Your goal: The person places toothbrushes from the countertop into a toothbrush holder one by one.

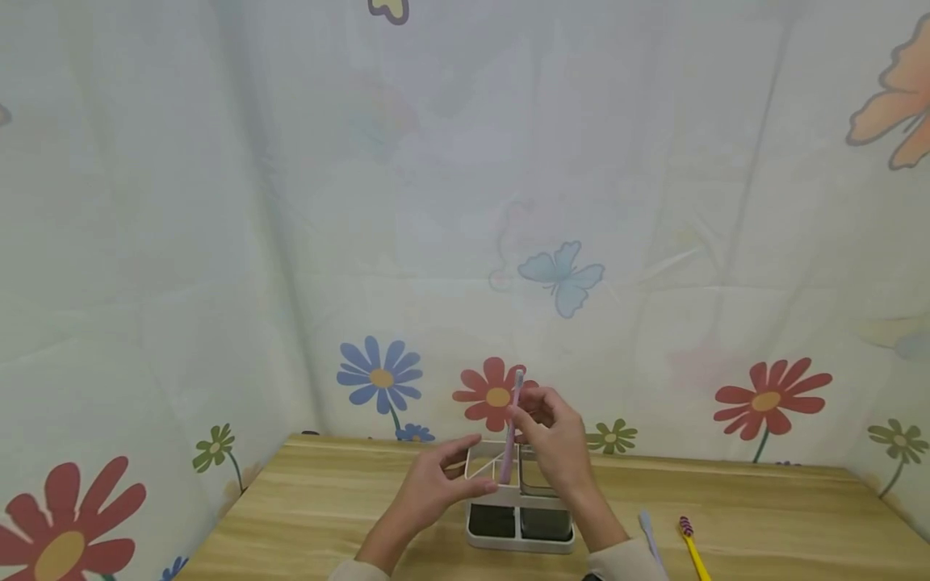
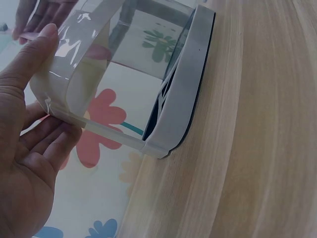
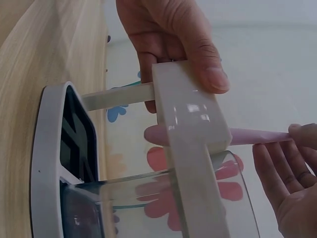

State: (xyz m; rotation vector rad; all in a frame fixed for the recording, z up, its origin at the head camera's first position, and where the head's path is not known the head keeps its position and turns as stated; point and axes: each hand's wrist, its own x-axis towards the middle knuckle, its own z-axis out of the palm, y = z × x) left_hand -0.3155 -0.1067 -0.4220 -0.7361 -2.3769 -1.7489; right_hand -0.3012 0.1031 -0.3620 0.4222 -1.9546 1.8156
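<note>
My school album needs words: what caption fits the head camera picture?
Left hand grips white holder; right hand pinches pink toothbrush partway through its top.

A pale hanging sheet [image 1: 436, 202] printed with 1 light-blue butterfly [image 1: 563, 276], 1 orange butterfly [image 1: 901, 98] and 3 large red daisies [image 1: 766, 401] backs a light-brown, wood-grain tabletop [image 1: 327, 476], where 1 slim bluish-lavender toothbrush [image 1: 649, 532] and 1 yellow toothbrush [image 1: 697, 556] with purple-and-white bristles [image 1: 686, 527] lie near each other at right.

left grip [image 1: 432, 486]: lower, thumb [image 1: 475, 487] spread from fingers [image 1: 458, 445], clasping | right grip [image 1: 558, 442]: higher, pinching
</note>
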